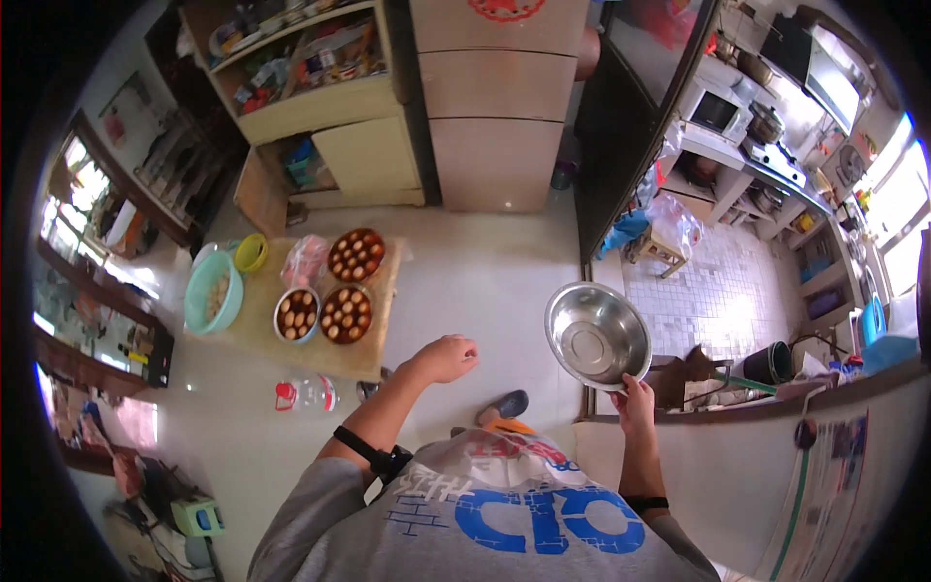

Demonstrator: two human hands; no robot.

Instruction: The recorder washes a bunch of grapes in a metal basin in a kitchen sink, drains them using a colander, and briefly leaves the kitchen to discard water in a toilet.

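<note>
My right hand (635,400) grips the rim of a stainless steel basin (593,331), which is tilted so its bare inside shows. In front of my body, my left hand (447,359) hangs in the air with its fingers curled, and nothing shows in it. To its left is a low wooden table (251,346). Near the table's right side stand two bowls of eggs in dark brown liquid (356,254) (346,313) and a lighter-rimmed bowl of similar eggs (297,315). A mint-green plastic basin (196,295) at the left holds pale round things, probably eggs.
A yellow bowl (251,252) and a pinkish plastic bag (304,260) share the table. Below it lies a clear plastic jug (309,393) with a red cap. The kitchen doorway's dark frame (584,240) is at right; beyond stands a stool (660,251) with bags. A refrigerator (498,160) stands ahead.
</note>
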